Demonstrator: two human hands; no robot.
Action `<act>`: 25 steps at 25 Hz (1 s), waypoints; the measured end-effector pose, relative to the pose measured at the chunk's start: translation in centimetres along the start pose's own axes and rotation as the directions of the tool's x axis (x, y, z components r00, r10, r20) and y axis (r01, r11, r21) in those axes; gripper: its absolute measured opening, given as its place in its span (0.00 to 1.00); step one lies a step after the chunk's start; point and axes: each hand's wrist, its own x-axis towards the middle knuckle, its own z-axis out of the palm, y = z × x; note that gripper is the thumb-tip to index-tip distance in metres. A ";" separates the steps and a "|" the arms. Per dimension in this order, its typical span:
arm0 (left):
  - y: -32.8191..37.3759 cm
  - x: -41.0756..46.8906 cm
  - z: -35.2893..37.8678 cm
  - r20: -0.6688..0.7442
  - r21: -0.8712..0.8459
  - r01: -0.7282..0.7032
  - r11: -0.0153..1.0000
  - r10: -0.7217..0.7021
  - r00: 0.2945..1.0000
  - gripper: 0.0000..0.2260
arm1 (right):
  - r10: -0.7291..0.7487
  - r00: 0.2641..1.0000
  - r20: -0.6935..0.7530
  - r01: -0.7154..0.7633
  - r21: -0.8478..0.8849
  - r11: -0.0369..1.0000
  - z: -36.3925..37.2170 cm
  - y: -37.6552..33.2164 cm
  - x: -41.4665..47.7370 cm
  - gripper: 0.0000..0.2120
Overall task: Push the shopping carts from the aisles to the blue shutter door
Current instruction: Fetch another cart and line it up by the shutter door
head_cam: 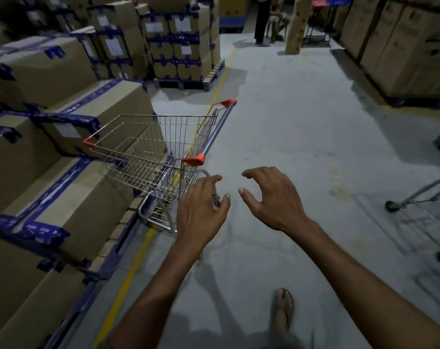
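Shopping cart [183, 129]: empty, at 11 o'clock from the hands, beside stacked cartons [63, 102]. Left hand [201, 205] and right hand [271, 197] are loosely curled, holding nothing. Wire frame is rigid, probably light, on castors. Take hold on handle bar [216, 131], between the orange caps.

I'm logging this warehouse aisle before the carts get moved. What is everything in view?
shopping cart: one, silver wire with orange corner caps, left of centre beside the boxes.
second cart: one, grey, cut off at the right edge.
cardboard boxes: many, brown with blue tape, stacked along the left.
plain boxes: several, brown, right side.
pallet: one, dark, under a far stack.
yellow line: one, on the grey floor by the left stacks.
standing person: one, dark trousers, far end.
foot: one, sandalled, bottom centre.
left grip: one, bare, loosely curled, holds nothing, near the cart.
right grip: one, bare, holds nothing.
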 end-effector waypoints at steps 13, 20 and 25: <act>-1.6 19.8 12.2 -0.093 0.227 0.289 0.930 -0.275 0.957 0.21 | -0.313 0.885 0.345 0.297 0.098 0.950 9.1 17.0 24.0 0.25; -8.1 27.2 17.7 0.017 0.231 0.416 0.879 -0.431 0.902 0.25 | -0.402 0.793 0.457 0.374 0.155 0.914 18.0 20.7 34.2 0.32; -11.7 32.2 21.3 0.148 0.275 0.549 0.789 -0.599 0.787 0.22 | -0.411 0.656 0.633 0.513 0.025 0.858 23.2 23.3 39.4 0.39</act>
